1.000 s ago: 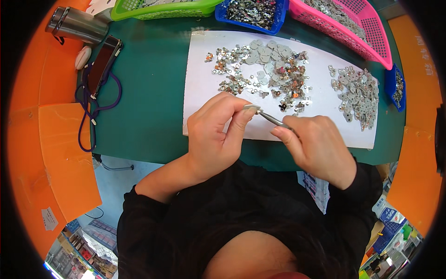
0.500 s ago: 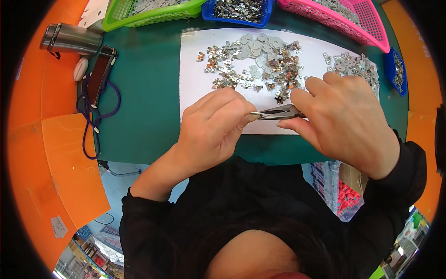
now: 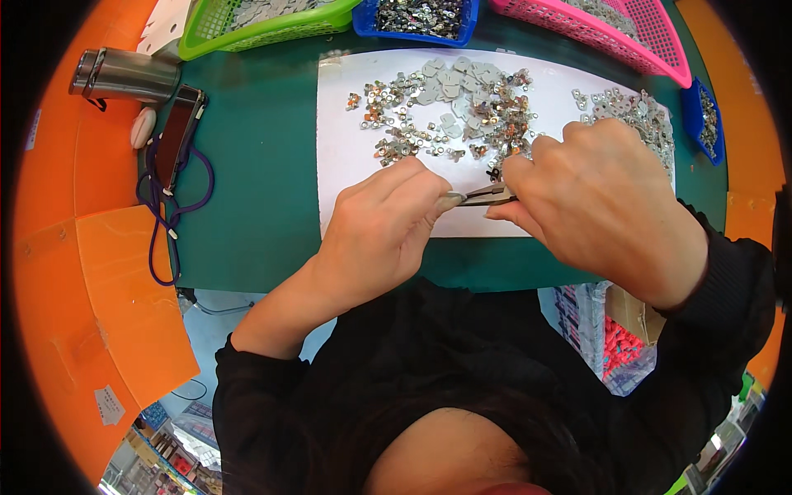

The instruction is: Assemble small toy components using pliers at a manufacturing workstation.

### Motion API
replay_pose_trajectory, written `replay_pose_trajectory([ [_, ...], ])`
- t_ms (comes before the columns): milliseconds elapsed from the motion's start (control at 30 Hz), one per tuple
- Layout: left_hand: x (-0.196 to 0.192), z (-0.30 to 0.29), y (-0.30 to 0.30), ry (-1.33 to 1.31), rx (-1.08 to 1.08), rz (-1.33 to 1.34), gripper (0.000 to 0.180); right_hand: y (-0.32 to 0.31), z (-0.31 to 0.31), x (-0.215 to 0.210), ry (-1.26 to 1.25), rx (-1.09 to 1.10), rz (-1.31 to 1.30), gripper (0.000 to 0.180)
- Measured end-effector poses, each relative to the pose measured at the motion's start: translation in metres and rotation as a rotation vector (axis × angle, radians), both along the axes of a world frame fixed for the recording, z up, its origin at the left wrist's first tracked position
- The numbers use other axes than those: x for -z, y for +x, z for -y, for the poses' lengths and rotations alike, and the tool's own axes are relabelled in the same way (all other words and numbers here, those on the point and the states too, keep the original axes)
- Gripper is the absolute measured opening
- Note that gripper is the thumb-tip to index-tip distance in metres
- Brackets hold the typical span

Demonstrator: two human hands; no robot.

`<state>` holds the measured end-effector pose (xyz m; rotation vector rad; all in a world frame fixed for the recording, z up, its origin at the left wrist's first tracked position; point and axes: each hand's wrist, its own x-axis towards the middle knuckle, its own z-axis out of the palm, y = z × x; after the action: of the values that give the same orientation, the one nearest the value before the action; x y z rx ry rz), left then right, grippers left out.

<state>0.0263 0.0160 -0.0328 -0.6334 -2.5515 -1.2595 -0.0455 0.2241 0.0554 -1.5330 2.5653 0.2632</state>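
My right hand (image 3: 606, 206) is wrapped round a pair of pliers (image 3: 488, 196), whose dark jaws point left. The jaw tips meet the fingertips of my left hand (image 3: 379, 219), which is closed in a pinch. Whatever it pinches is mostly hidden; only a small light edge shows. Both hands are raised over the near part of a white sheet (image 3: 340, 124). Just beyond them on the sheet lie small shiny metal fittings (image 3: 398, 147) and flat grey metal pieces (image 3: 450, 81). A separate heap of metal parts (image 3: 639, 120) lies past my right hand.
Along the far edge stand a green basket (image 3: 272, 31), a blue tray (image 3: 417, 37) and a pink basket (image 3: 610, 45), with a small blue tray (image 3: 701, 124) at the right. A steel flask (image 3: 128, 76) and a corded phone (image 3: 180, 136) are on the left. Orange panels (image 3: 124, 297) flank the green table (image 3: 247, 148).
My right hand has turned and shifted slightly left, so less of the pliers shows. My left hand keeps its pinch in nearly the same place.
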Motion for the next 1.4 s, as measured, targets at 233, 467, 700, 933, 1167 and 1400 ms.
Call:
replay_pose_trajectory([
  [233,0.002,0.000,0.002,0.110,-0.006,0.211,0.007,0.005,-0.002,0.013,-0.019,0.034,0.006,0.034],
  [467,0.000,-0.006,0.016,0.130,0.034,0.386,0.008,0.013,-0.022,0.031,-0.205,0.087,0.203,0.043],
  [700,0.010,-0.010,0.019,0.131,0.125,0.468,0.005,0.034,-0.036,0.052,-0.037,0.210,0.331,0.035],
  [933,0.016,0.002,0.012,0.491,-0.072,0.505,0.009,0.012,-0.040,0.086,-0.571,0.124,0.004,0.027],
  [1167,0.016,0.006,0.007,0.617,-0.055,0.614,0.011,0.006,-0.029,0.104,-0.570,0.033,-0.225,0.031],
  [1400,0.019,0.014,0.008,0.616,-0.087,0.557,0.011,-0.010,-0.049,0.092,-0.706,-0.033,-0.265,0.028],
])
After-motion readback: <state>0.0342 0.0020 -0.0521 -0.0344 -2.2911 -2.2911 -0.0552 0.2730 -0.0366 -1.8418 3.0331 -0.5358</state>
